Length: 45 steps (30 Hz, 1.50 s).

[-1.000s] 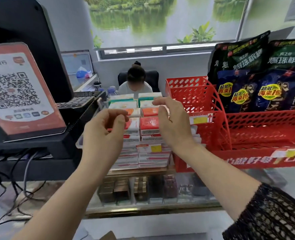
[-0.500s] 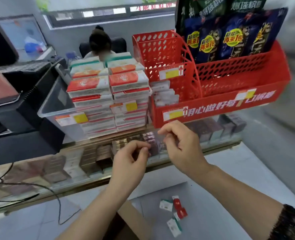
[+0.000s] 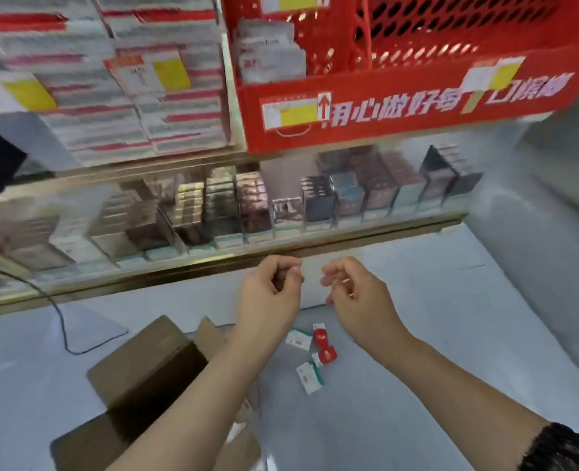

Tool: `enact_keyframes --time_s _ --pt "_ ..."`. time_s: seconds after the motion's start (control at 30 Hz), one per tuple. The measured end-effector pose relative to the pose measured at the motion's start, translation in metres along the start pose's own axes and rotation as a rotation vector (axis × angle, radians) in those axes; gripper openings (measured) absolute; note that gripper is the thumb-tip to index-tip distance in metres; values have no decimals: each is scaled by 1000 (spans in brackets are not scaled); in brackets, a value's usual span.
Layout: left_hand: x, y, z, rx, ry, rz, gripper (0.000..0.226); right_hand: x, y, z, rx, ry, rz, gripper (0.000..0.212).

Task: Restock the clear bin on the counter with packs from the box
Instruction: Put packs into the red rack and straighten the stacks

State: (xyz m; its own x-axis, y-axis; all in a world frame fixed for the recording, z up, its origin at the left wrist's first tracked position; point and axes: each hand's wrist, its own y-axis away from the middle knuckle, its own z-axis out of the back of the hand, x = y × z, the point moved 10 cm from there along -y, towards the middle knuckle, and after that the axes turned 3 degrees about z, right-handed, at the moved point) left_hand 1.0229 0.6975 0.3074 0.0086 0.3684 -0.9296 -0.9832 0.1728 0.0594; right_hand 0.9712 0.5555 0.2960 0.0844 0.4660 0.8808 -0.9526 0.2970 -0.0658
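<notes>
The clear bin (image 3: 232,96) stands on the counter at the upper left, stacked high with red-and-white packs (image 3: 179,110). An open cardboard box (image 3: 152,368) sits on the grey floor at the lower left, its inside partly hidden by my left forearm. Several loose packs (image 3: 315,351) lie on the floor to the right of the box. My left hand (image 3: 269,294) and my right hand (image 3: 356,294) hang side by side below the counter's edge, above the floor. Both have loosely curled fingers and hold nothing.
A red perforated rack (image 3: 400,96) with price tags stands on the counter right of the bin. Under it, a glass display case (image 3: 281,205) holds rows of dark packs. A black cable (image 3: 60,321) trails across the floor at the left.
Both hands have dropped from the top of the bin's stacks to below the counter's edge. My view has tilted down, bringing the box and the loose packs on the floor into sight.
</notes>
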Motion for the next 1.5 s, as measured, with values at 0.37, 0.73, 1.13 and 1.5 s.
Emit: enact_keyframes --time_s 0.37,0.73,1.13,1.5 --pt "236 41 -115 -114 11 366 15 -253 77 -58 82 -2 -365 29" --pt "524 -12 -237 -134 -184 605 27 -424 29 -144 20 86 -332 18" --pt "705 -7 -331 175 -525 811 80 -583 44 -249 70 112 -543 14" --pt "755 -19 -359 100 -593 912 114 -624 53 -268 161 110 -654 13"
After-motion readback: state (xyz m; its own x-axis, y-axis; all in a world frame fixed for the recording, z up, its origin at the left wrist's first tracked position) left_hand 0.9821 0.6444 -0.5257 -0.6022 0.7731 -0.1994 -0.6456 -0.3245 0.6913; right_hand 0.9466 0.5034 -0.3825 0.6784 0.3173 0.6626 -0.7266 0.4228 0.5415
